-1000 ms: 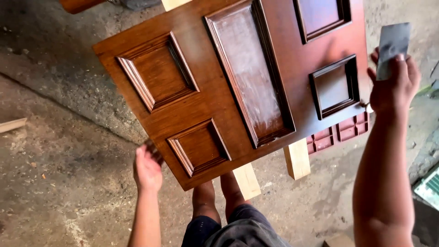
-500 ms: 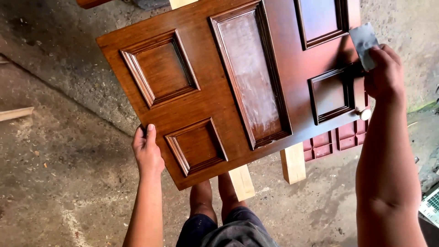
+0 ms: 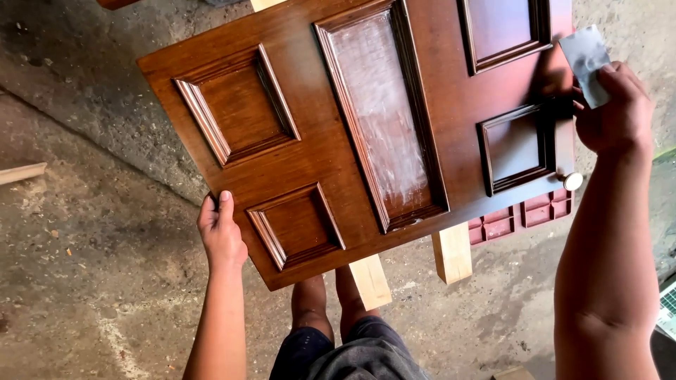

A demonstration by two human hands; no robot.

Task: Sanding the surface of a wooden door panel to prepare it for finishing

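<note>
- While the brown wooden door panel (image 3: 366, 127) lies flat across the middle of the view, the left hand (image 3: 220, 232) grips its near left edge, thumb on the top face and the other fingers hidden under the wood.
- At the far right, the right hand (image 3: 614, 109) is closed around a small grey folded sheet (image 3: 586, 62), which looks like sanding paper, and holds it just at the right edge of the panel.
- On the panel I count five recessed fields in view: two squarish ones at the left, one long one in the middle with a pale, dusty sheen, and two at the right, the far one cut by the picture edge.
- One small round pale knob (image 3: 572, 181) sits at the near right corner of the panel.
- Two light wooden beams (image 3: 451, 252) stick out from under the near edge and carry the panel.
- One reddish plastic piece with square cells (image 3: 522, 214) shows below the near right edge.
- Under everything is a rough grey concrete floor (image 3: 91, 281), stained and dusty, with one pale wood strip (image 3: 21, 172) lying at the far left.
- The person's two legs (image 3: 331, 302) stand close to the near edge.
</note>
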